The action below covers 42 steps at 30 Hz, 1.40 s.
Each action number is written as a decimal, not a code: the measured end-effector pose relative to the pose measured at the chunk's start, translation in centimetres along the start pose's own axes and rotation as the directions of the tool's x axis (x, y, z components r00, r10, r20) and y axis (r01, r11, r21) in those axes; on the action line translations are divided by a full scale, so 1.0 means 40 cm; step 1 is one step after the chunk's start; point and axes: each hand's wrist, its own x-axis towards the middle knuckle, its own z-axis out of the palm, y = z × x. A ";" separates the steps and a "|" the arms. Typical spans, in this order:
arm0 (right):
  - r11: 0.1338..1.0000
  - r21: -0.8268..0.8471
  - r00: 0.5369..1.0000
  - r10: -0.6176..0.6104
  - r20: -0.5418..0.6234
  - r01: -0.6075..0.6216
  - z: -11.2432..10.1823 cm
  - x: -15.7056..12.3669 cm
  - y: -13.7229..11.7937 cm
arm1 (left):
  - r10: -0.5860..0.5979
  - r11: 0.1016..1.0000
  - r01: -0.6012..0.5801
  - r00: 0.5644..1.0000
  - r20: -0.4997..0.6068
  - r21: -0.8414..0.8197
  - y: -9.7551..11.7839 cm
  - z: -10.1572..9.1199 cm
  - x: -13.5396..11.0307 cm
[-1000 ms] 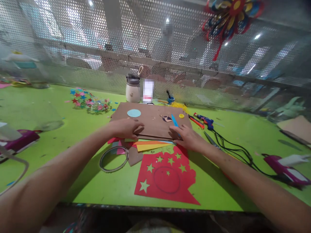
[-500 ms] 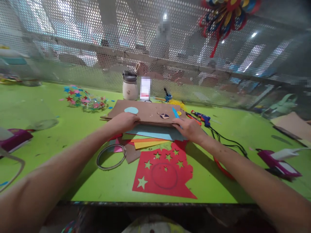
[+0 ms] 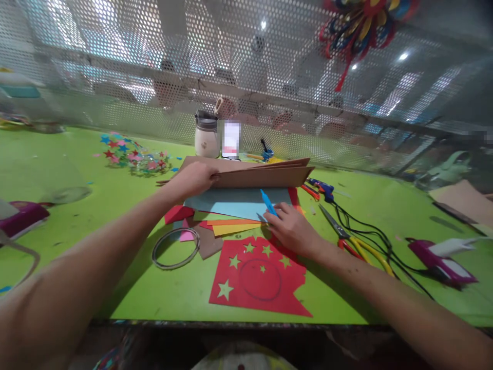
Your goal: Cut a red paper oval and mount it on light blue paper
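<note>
My left hand [image 3: 198, 177] is closed on the near edge of a stack of brown cardboard sheets [image 3: 265, 177], which it holds raised and tilted. Under the raised edge a light blue paper sheet [image 3: 234, 203] shows, with red paper beneath it. In the fingers of my right hand [image 3: 292, 228] is a blue pen [image 3: 268, 203], its upper end pointing up and left over the light blue paper. Below that hand lies a red paper [image 3: 227, 262] with several star-shaped holes and a drawn circle.
A roll of tape [image 3: 154, 257] and orange and yellow strips [image 3: 234, 227] lie left of centre. Scissors [image 3: 346, 236], a glue gun [image 3: 323, 188] and black cords are at right. A bottle [image 3: 207, 139] and phone [image 3: 231, 139] stand behind, beside paper stars [image 3: 123, 149].
The cardboard's near edge has risen, uncovering more light blue paper; the pieces on top are out of sight. My right hand has left the cardboard and come nearer with the pen.
</note>
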 end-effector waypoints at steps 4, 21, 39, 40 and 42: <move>0.997 -0.071 1.000 -0.020 -0.008 0.019 0.034 0.011 0.019 | -0.029 1.000 0.029 0.999 -0.014 0.005 -0.015 0.009 0.022; 0.970 -0.240 0.980 -0.074 -0.187 0.027 0.014 0.084 0.116 | 0.147 0.987 -0.137 0.982 0.119 -0.083 0.006 0.013 -0.013; 0.998 0.056 0.979 0.003 -0.204 0.008 -0.048 0.107 0.242 | 0.035 0.995 -0.040 0.998 0.057 0.093 0.017 0.023 0.046; 0.998 0.059 0.978 0.018 -0.210 -0.005 -0.057 0.114 0.246 | 0.029 0.995 -0.034 0.998 0.057 0.092 0.014 0.023 0.049; 0.997 0.049 0.970 0.062 -0.236 -0.052 -0.079 0.122 0.243 | 0.019 0.996 -0.024 0.998 0.057 0.087 0.010 0.023 0.051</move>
